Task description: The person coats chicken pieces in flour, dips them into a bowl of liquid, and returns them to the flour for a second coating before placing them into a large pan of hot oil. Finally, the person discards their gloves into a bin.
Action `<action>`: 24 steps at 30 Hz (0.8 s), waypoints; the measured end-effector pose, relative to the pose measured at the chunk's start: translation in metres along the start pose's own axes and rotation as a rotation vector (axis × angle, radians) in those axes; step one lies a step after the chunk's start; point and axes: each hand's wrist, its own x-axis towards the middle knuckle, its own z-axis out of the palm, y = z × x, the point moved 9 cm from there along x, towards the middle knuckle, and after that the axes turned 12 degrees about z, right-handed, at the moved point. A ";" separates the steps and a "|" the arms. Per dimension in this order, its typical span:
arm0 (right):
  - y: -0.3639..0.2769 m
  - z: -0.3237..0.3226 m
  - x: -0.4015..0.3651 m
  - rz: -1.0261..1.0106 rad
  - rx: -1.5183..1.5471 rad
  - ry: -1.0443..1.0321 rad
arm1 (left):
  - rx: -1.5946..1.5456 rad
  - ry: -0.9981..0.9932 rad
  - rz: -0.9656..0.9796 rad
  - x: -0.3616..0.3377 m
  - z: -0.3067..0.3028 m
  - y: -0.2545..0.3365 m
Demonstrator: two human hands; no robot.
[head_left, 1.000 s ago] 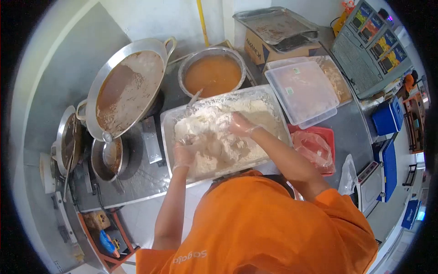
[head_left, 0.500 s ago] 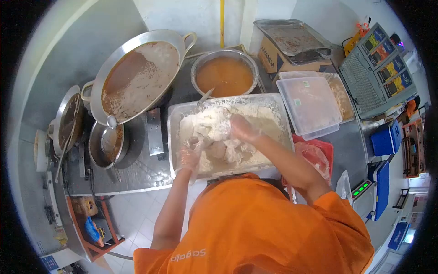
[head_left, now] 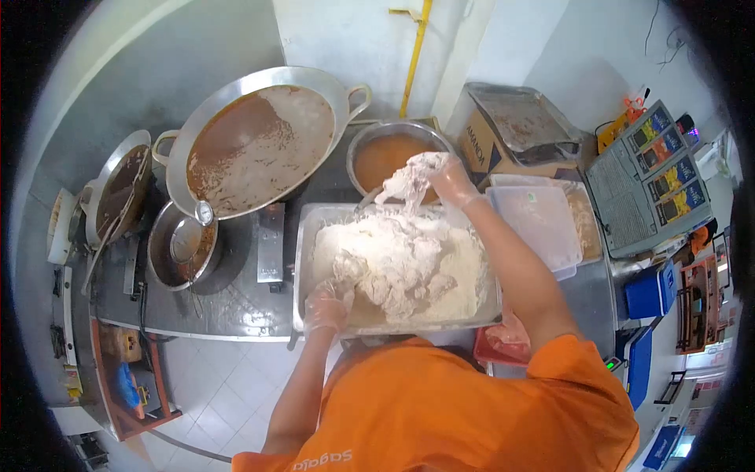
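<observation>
A flour-coated piece of chicken (head_left: 413,179) hangs from my right hand (head_left: 454,182), its fingers closed on the upper end. This hand, in a clear plastic glove, is above the far edge of the metal tray (head_left: 297,275), in front of the bowl of orange-brown liquid (head_left: 385,161). Several floured chicken pieces (head_left: 399,275) lie heaped in white flour (head_left: 464,271) in the tray. My left hand (head_left: 326,307), also gloved, is at the tray's near left corner with bent fingers beside a floury lump; what they hold, if anything, is hidden.
A wide pan of brown, foamy oil (head_left: 259,153) stands at the back left, with a strainer (head_left: 187,240) in a pot below it. Another pan (head_left: 118,193) is farther left. On the right are a translucent lid (head_left: 535,224), a cardboard box (head_left: 476,141) and a red container (head_left: 499,346).
My right hand has lifted a chicken piece from the tray up toward the bowl. The left hand has moved slightly nearer the tray's near corner. The camera view has shifted.
</observation>
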 end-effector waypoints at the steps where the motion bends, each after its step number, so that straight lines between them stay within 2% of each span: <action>1: 0.019 -0.008 0.035 -0.012 0.000 0.004 | 0.029 -0.083 0.025 0.000 0.000 0.007; 2: 0.064 -0.018 0.081 0.016 -0.196 0.119 | 0.063 -0.170 0.047 -0.001 0.005 0.011; 3: 0.091 -0.026 0.106 0.050 -0.389 0.236 | 0.207 -0.170 0.006 0.002 0.011 0.004; 4: 0.084 -0.026 0.110 0.050 -0.381 0.240 | 0.216 -0.168 0.009 0.004 0.023 -0.006; 6: 0.076 -0.013 0.114 0.215 -0.484 0.180 | 0.212 -0.068 0.178 0.011 0.034 -0.011; 7: 0.087 -0.005 0.116 0.317 -0.257 0.126 | 0.221 -0.078 0.176 0.015 0.035 -0.013; 8: 0.117 -0.002 0.132 0.334 -0.248 0.121 | 0.078 -0.098 0.119 0.017 0.039 -0.019; 9: 0.169 0.012 0.164 0.357 0.033 0.012 | -0.064 -0.118 0.060 0.016 0.044 -0.024; 10: 0.206 0.027 0.183 0.372 0.316 -0.093 | -0.053 -0.134 0.054 0.016 0.050 -0.031; 11: 0.200 0.029 0.182 0.301 0.156 -0.010 | -0.023 -0.130 0.086 0.021 0.055 -0.035; 12: 0.200 0.034 0.174 0.307 0.161 -0.010 | 0.001 -0.120 0.120 0.024 0.059 -0.037; 14: 0.103 0.016 0.103 -0.081 -0.310 0.297 | 0.065 -0.156 0.164 0.028 0.052 -0.024; 16: 0.061 0.013 0.033 -0.096 -0.568 0.254 | 0.117 -0.180 0.212 0.034 0.038 0.001; 18: 0.104 0.026 -0.012 0.187 -0.677 0.070 | 0.081 -0.185 0.221 0.041 0.023 0.023; 20: 0.244 0.059 -0.037 0.190 -0.774 -0.048 | 0.036 -0.171 0.256 0.050 0.018 0.035; 21: 0.245 0.064 -0.051 0.193 -0.769 -0.040 | -0.008 -0.163 0.287 0.055 0.016 0.042; 23: 0.239 0.049 -0.074 0.237 -0.688 0.237 | -0.020 -0.191 0.315 0.057 0.005 0.063; 24: 0.237 0.046 -0.071 0.241 -0.688 0.240 | -0.042 -0.210 0.333 0.061 0.003 0.076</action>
